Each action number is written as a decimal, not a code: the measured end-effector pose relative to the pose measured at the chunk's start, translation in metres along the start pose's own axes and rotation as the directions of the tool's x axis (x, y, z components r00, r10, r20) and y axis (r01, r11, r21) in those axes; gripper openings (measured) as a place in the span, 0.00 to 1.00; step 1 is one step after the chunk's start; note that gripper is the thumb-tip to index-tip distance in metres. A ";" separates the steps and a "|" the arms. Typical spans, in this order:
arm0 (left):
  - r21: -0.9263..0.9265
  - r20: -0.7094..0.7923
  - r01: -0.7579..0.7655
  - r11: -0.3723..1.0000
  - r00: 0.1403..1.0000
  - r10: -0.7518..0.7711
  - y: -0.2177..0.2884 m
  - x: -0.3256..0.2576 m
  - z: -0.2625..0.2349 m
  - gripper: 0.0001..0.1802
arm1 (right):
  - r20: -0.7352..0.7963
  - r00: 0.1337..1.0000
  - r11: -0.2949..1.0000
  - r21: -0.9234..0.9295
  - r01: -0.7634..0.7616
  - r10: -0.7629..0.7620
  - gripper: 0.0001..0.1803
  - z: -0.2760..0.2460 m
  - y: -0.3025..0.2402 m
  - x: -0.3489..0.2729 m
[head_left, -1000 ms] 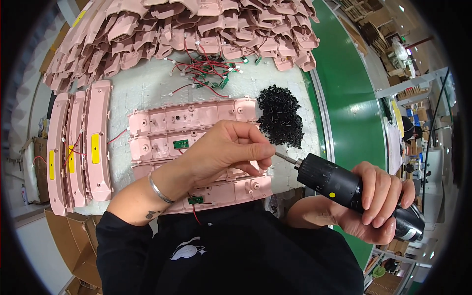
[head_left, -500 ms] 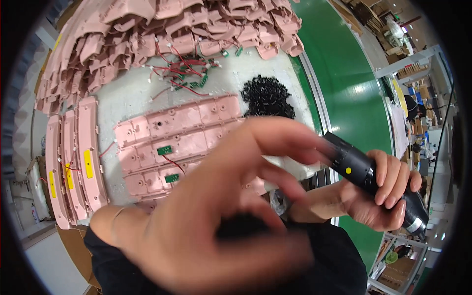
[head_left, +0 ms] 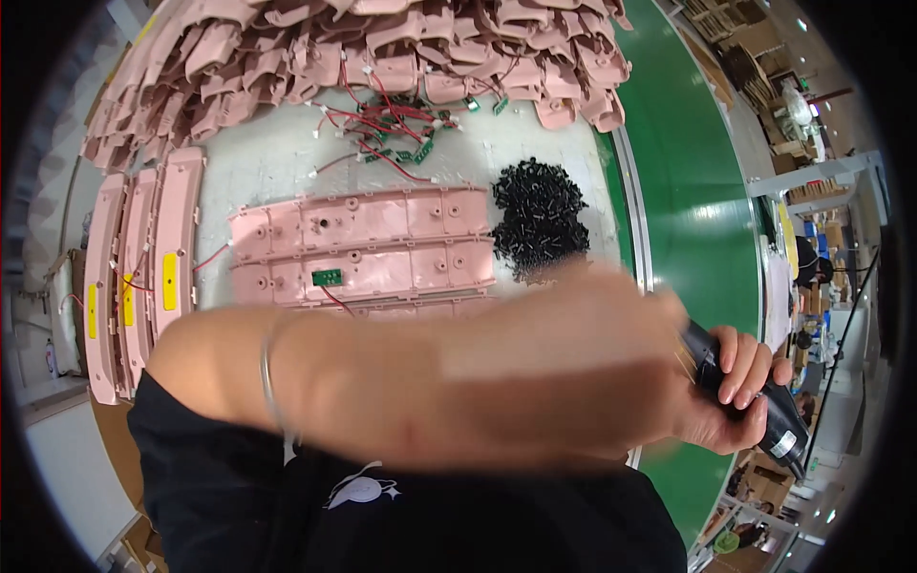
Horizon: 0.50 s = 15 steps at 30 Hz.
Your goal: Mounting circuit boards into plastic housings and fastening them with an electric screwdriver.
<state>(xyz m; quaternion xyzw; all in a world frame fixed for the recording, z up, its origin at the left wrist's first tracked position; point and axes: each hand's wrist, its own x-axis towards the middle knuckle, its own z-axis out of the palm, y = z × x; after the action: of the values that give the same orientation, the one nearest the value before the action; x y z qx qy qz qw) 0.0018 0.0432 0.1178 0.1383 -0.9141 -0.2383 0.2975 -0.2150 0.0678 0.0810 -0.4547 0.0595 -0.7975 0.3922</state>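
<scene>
A view looking down from a person's head onto a white tabletop [head_left: 258, 181]. The right hand [head_left: 735, 392] grips a black electric screwdriver [head_left: 764, 406] at the right edge, its fingers [head_left: 731, 358] wrapped fully around the barrel. The left forearm [head_left: 430, 382], blurred and wearing a thin bracelet [head_left: 267, 372], sweeps across the middle of the view; the left hand is smeared near the screwdriver, and whether its fingers are open or closed cannot be told. Beyond the forearm lie long pink plastic panels [head_left: 363, 244] side by side, one carrying a small green circuit board [head_left: 327, 277]. Just right of them sits a pile of black screws [head_left: 537, 215]. Red wires [head_left: 382, 129] lie farther back, before a heap of pink shells [head_left: 363, 48]. More pink panels [head_left: 134, 277] lie at the left
</scene>
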 end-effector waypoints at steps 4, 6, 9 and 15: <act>0.616 0.257 0.004 0.788 0.944 -0.206 -0.142 -0.036 -0.020 0.01 | -0.030 0.999 0.997 -0.068 0.038 -0.040 0.15 -0.009 -0.013 0.001; 0.702 0.345 -0.012 0.713 0.881 -0.325 -0.182 -0.063 -0.028 0.02 | -0.020 0.999 0.998 -0.054 0.030 -0.032 0.15 -0.007 -0.014 0.002; 0.713 0.419 -0.052 0.699 0.831 -0.366 -0.196 -0.063 -0.033 0.03 | -0.037 0.998 0.995 -0.088 0.042 -0.045 0.15 -0.007 -0.012 0.003; 0.714 0.188 0.028 0.699 0.955 -0.230 -0.167 -0.056 -0.061 0.05 | -0.051 0.997 0.993 -0.106 0.051 -0.057 0.16 -0.008 -0.011 0.003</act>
<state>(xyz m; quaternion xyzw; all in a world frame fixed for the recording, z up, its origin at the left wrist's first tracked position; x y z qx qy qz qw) 0.1019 -0.0982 0.0476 0.2725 -0.9543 0.0919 0.0807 -0.2282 0.0714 0.0835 -0.4545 0.0993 -0.8155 0.3443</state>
